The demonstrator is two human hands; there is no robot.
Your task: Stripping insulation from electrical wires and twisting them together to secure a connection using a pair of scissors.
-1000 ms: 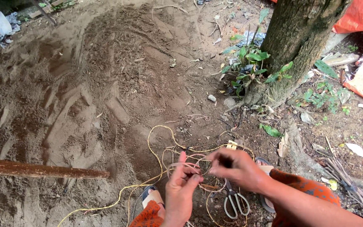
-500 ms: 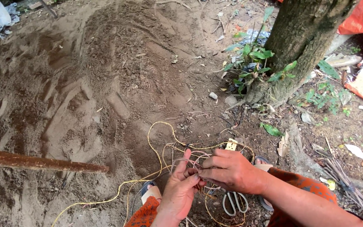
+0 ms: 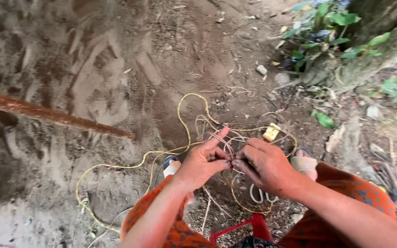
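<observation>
Seated low over bare sandy ground (image 3: 116, 69); both forearms reach forward from orange patterned trousers (image 3: 345, 193) at the knees.

Left hand (image 3: 203, 160): palm turned inward, index finger stretched out straight and pointing up-right, thumb and remaining fingers pinched closed on thin pale strands of string (image 3: 226, 142). Right hand (image 3: 265, 165): knuckles up, fingers curled down, fingertips pressed together on the same strands just where they meet the left thumb. The two hands touch at the fingertips.

The pinched strands belong to a tangle of thin yellowish cord (image 3: 184, 115) that lies looped on the dirt directly beyond and under the hands; one long loop trails off to the left across the sand and curves back toward the left knee.

Small pale yellow block (image 3: 271, 132) sits in the tangle just beyond the right hand. White-handled scissors (image 3: 260, 195) lie on the ground under the right wrist, partly hidden. Rusty brown pole (image 3: 51, 115) lies slanted at left, well apart. Sandalled foot (image 3: 303, 163) beside the right hand. Green-leafed plants (image 3: 331, 23) and tree base (image 3: 373, 55) at upper right.
</observation>
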